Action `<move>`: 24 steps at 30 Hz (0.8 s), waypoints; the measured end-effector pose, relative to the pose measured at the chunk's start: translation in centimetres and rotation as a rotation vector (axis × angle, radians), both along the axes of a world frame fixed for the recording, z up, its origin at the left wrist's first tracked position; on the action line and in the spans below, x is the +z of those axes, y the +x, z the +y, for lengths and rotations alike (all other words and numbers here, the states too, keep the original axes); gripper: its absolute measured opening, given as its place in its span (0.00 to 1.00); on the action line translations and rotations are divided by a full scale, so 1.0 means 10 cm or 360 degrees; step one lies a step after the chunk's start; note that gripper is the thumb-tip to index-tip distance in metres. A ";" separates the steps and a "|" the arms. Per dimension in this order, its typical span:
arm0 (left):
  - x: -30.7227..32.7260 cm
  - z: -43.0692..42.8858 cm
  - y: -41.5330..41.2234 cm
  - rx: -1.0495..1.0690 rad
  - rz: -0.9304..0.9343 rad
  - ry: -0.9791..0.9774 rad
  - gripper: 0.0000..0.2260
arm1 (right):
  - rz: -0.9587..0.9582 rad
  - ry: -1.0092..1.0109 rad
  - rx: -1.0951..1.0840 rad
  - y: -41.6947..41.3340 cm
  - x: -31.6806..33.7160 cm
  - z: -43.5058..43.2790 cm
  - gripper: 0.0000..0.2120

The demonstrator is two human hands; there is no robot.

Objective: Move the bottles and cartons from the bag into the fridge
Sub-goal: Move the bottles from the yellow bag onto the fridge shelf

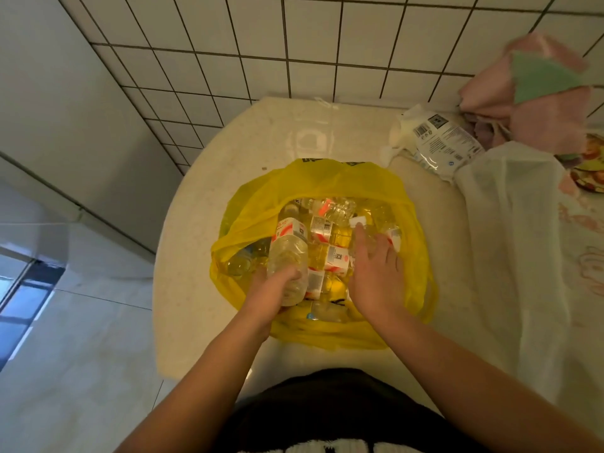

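Centre frame: left hand (274, 291) is gripping a probably light, crushable bottle (288, 253) near its base inside the yellow bag (327, 179); right hand (376, 273) is reaching, fingers spread.

Both forearms bare, stretched forward and down, converging. On the near end of a bottle (287, 253) the left hand (273, 289) grips, fingers curled over its upper side, thumb hidden underneath. Just to the right of that grip sits the right hand (376, 273), palm down, fingers (361, 233) straight and spread, pointing away from the body, closed round nothing.
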State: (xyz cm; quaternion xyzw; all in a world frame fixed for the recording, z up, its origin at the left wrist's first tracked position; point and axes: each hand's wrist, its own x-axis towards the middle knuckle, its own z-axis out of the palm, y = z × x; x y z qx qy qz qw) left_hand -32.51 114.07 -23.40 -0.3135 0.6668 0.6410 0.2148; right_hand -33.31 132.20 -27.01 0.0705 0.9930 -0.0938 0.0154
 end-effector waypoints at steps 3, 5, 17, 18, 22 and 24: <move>0.07 -0.06 0.14 0.0073 -0.0061 0.0379 0.20 | -0.0016 -0.0255 -0.0016 0.01 0.04 -0.02 0.49; 0.10 -0.08 0.24 0.0115 -0.0091 0.0534 0.13 | 0.0039 -0.0471 -0.0064 0.02 0.06 0.00 0.49; 0.10 -0.21 0.73 0.0043 -0.0117 0.0957 0.25 | 0.0100 -0.1410 -0.0087 0.16 0.29 0.34 0.37; 0.11 -0.21 0.77 0.0037 -0.0098 0.0973 0.25 | 0.0107 -0.1497 -0.0089 0.19 0.33 0.38 0.37; 0.14 -0.22 0.91 -0.0012 0.0004 0.1029 0.39 | 0.0332 -0.1893 -0.0073 0.24 0.53 0.50 0.34; 0.17 -0.23 0.99 -0.0038 0.0063 0.1087 0.45 | 0.0465 -0.2205 -0.0119 0.22 0.63 0.51 0.28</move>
